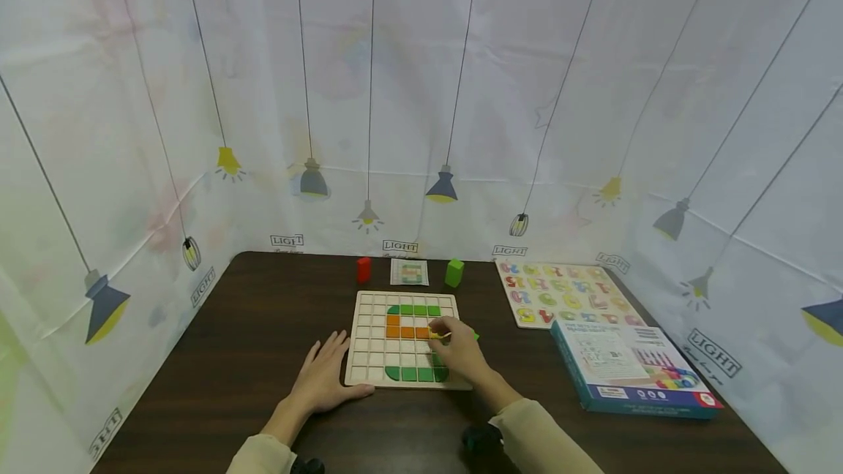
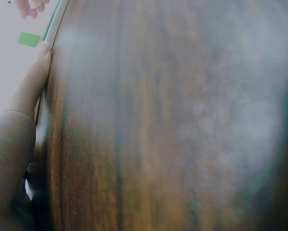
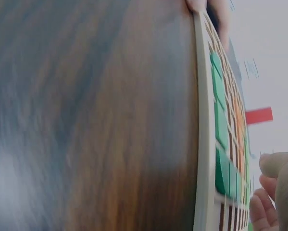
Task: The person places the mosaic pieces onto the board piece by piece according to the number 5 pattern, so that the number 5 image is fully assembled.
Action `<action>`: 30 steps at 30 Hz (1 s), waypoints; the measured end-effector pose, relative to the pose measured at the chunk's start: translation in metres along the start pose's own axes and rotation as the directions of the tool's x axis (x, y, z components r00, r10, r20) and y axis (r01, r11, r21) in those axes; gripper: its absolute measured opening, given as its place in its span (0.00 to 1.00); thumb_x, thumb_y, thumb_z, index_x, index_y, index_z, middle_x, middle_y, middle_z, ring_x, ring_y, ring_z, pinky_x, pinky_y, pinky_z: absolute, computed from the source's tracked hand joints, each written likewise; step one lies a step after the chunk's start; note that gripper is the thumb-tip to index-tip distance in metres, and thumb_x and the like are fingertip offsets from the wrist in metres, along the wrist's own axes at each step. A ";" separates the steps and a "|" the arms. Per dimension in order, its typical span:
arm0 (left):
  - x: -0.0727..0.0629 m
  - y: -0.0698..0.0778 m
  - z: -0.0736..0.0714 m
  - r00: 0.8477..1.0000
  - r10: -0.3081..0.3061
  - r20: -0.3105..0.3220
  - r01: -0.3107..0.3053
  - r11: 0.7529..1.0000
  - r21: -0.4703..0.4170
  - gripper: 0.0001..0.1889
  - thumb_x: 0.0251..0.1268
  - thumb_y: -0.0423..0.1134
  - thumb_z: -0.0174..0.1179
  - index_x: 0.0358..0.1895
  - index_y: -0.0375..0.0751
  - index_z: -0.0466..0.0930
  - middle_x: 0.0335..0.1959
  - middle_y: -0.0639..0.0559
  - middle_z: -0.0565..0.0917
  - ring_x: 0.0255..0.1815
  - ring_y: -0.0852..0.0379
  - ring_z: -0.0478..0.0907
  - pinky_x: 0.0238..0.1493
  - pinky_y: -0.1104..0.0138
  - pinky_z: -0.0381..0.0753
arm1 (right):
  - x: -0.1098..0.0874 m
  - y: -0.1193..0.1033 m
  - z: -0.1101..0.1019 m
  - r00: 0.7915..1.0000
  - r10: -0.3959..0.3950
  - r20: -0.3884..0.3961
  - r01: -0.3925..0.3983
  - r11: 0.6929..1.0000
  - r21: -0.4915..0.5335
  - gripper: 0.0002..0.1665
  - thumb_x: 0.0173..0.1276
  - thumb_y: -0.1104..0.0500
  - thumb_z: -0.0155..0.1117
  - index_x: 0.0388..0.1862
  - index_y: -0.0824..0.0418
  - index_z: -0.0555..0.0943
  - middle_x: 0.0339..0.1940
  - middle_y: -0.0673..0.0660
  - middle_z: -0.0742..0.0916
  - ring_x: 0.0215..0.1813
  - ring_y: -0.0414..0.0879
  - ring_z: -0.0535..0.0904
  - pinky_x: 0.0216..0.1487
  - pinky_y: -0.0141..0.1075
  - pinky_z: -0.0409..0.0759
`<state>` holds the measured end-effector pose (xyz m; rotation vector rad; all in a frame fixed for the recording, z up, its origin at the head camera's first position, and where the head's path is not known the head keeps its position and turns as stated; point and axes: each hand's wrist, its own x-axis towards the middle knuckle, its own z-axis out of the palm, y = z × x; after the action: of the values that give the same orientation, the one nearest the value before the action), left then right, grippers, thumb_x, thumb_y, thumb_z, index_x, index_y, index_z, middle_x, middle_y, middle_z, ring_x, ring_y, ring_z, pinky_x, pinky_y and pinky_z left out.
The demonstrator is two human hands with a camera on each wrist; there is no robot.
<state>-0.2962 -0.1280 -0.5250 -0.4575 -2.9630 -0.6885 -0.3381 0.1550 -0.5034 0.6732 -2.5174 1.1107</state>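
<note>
A pale wooden grid board (image 1: 369, 348) lies on the dark table, with green tiles (image 1: 408, 374) along its near and far rows. Orange tiles (image 1: 393, 331) sit in cells between those rows. My right hand (image 1: 463, 351) is over the board's right side, thumb and forefinger pinching a small yellow tile (image 1: 437, 336) at the end of the orange row. My left hand (image 1: 323, 375) lies flat on the table, fingers spread, thumb touching the board's near left corner. In the left wrist view its thumb (image 2: 31, 82) presses along the board's edge.
Behind the board stand a red block (image 1: 364, 270), a small pattern card (image 1: 409, 272) and a green block (image 1: 454, 273). To the right, a boxed set (image 1: 632, 371) overlaps a number board (image 1: 560, 291). A printed curtain surrounds the table.
</note>
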 end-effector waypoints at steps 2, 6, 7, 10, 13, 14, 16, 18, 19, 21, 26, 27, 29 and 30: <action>0.000 0.000 0.000 1.000 0.001 -0.001 -0.001 1.000 -0.005 0.58 0.43 0.77 0.57 0.71 0.35 0.58 0.73 0.41 0.57 0.74 0.44 0.48 0.70 0.46 0.43 | 0.001 0.007 -0.005 0.997 0.053 -0.051 -0.054 0.998 -0.012 0.14 0.60 0.68 0.66 0.46 0.67 0.80 0.40 0.59 0.83 0.43 0.51 0.79 0.42 0.42 0.81; 0.000 0.000 0.001 1.000 0.000 -0.001 0.000 1.000 -0.009 0.58 0.43 0.77 0.57 0.71 0.36 0.58 0.72 0.41 0.57 0.74 0.44 0.48 0.70 0.46 0.42 | -0.001 0.019 -0.015 0.978 0.154 -0.141 -0.162 0.986 -0.046 0.14 0.59 0.68 0.66 0.45 0.67 0.80 0.40 0.59 0.83 0.43 0.52 0.79 0.44 0.45 0.79; 0.000 0.000 0.001 1.000 0.002 -0.001 -0.002 1.000 -0.011 0.58 0.43 0.77 0.57 0.71 0.36 0.58 0.72 0.41 0.57 0.74 0.44 0.48 0.70 0.46 0.42 | -0.002 0.024 -0.017 0.972 0.171 -0.159 -0.182 0.982 -0.057 0.14 0.58 0.68 0.67 0.44 0.67 0.80 0.40 0.59 0.83 0.43 0.53 0.79 0.44 0.45 0.79; -0.001 -0.001 0.003 1.000 0.002 -0.002 -0.002 1.000 -0.007 0.58 0.43 0.77 0.57 0.72 0.36 0.58 0.73 0.41 0.57 0.74 0.44 0.48 0.70 0.46 0.42 | -0.006 0.036 -0.023 0.957 0.209 -0.199 -0.225 0.972 -0.064 0.15 0.58 0.68 0.68 0.45 0.67 0.80 0.41 0.60 0.83 0.44 0.54 0.79 0.45 0.47 0.78; -0.001 -0.001 0.003 1.000 0.005 0.000 -0.005 1.000 -0.013 0.58 0.43 0.77 0.57 0.71 0.36 0.58 0.72 0.41 0.57 0.74 0.43 0.48 0.70 0.45 0.42 | -0.010 0.046 -0.027 0.944 0.249 -0.216 -0.271 0.960 -0.074 0.16 0.57 0.68 0.68 0.45 0.68 0.80 0.41 0.60 0.82 0.45 0.54 0.78 0.46 0.48 0.77; -0.002 0.000 0.003 1.000 0.005 0.000 -0.005 1.000 -0.013 0.58 0.43 0.77 0.57 0.71 0.36 0.58 0.72 0.41 0.57 0.74 0.43 0.48 0.70 0.45 0.42 | -0.011 0.048 -0.028 0.939 0.266 -0.218 -0.289 0.954 -0.081 0.16 0.57 0.67 0.68 0.45 0.68 0.80 0.41 0.61 0.81 0.45 0.55 0.77 0.46 0.48 0.77; -0.002 0.000 0.002 1.000 0.005 0.003 -0.005 1.000 -0.018 0.58 0.43 0.76 0.58 0.71 0.35 0.59 0.72 0.40 0.57 0.74 0.43 0.48 0.70 0.45 0.42 | -0.012 0.050 -0.029 0.928 0.305 -0.214 -0.331 0.939 -0.097 0.17 0.57 0.66 0.69 0.46 0.69 0.79 0.41 0.62 0.81 0.44 0.55 0.77 0.46 0.48 0.77; -0.003 0.000 0.002 1.000 0.000 0.008 0.000 1.000 -0.016 0.57 0.43 0.76 0.58 0.71 0.36 0.58 0.72 0.40 0.57 0.74 0.43 0.48 0.70 0.45 0.42 | -0.012 0.051 -0.030 0.922 0.322 -0.215 -0.351 0.930 -0.111 0.18 0.56 0.66 0.70 0.46 0.70 0.79 0.40 0.63 0.81 0.43 0.55 0.77 0.44 0.49 0.77; -0.003 0.000 0.002 1.000 0.000 0.007 0.000 1.000 -0.019 0.57 0.43 0.75 0.59 0.71 0.36 0.59 0.72 0.40 0.57 0.74 0.43 0.48 0.70 0.45 0.42 | -0.013 0.051 -0.030 0.920 0.328 -0.213 -0.357 0.927 -0.116 0.19 0.55 0.67 0.70 0.45 0.70 0.79 0.40 0.63 0.81 0.42 0.55 0.77 0.44 0.49 0.77; -0.004 0.000 0.003 1.000 -0.002 0.004 0.002 1.000 -0.022 0.57 0.43 0.75 0.59 0.71 0.36 0.59 0.72 0.40 0.57 0.73 0.43 0.49 0.70 0.45 0.42 | -0.012 0.049 -0.030 0.921 0.328 -0.209 -0.357 0.926 -0.121 0.19 0.54 0.67 0.70 0.45 0.70 0.78 0.39 0.63 0.81 0.40 0.55 0.77 0.42 0.48 0.77; -0.003 0.000 0.002 1.000 -0.003 -0.004 0.003 1.000 -0.028 0.58 0.42 0.76 0.58 0.71 0.36 0.59 0.72 0.40 0.57 0.74 0.43 0.48 0.70 0.45 0.42 | -0.010 0.046 -0.028 0.922 0.330 -0.201 -0.356 0.928 -0.110 0.17 0.54 0.68 0.69 0.44 0.70 0.78 0.37 0.62 0.82 0.41 0.55 0.78 0.43 0.48 0.77; -0.003 0.000 0.002 1.000 -0.002 -0.005 0.002 1.000 -0.030 0.58 0.42 0.77 0.58 0.71 0.36 0.58 0.72 0.40 0.57 0.74 0.43 0.48 0.70 0.45 0.42 | -0.010 0.045 -0.028 0.921 0.333 -0.204 -0.359 0.928 -0.104 0.17 0.54 0.69 0.69 0.44 0.70 0.78 0.37 0.62 0.83 0.41 0.55 0.78 0.43 0.48 0.77; -0.002 0.000 0.003 1.000 0.004 -0.010 -0.004 0.999 -0.036 0.59 0.42 0.77 0.57 0.71 0.36 0.58 0.72 0.40 0.57 0.74 0.43 0.48 0.70 0.45 0.42 | -0.010 0.045 -0.028 0.922 0.320 -0.217 -0.348 0.932 -0.102 0.17 0.54 0.70 0.70 0.43 0.70 0.78 0.35 0.62 0.83 0.40 0.56 0.79 0.42 0.48 0.77; -0.001 0.000 0.003 1.000 0.005 -0.012 -0.006 0.999 -0.038 0.59 0.42 0.78 0.57 0.71 0.36 0.58 0.72 0.40 0.57 0.74 0.43 0.48 0.70 0.46 0.42 | -0.009 0.046 -0.029 0.922 0.315 -0.225 -0.344 0.934 -0.100 0.16 0.54 0.70 0.70 0.42 0.70 0.78 0.35 0.62 0.83 0.40 0.56 0.79 0.42 0.48 0.77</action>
<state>-0.2949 -0.1272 -0.5275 -0.4628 -2.9416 -0.7451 -0.3518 0.2061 -0.5167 0.0872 -2.5520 1.0349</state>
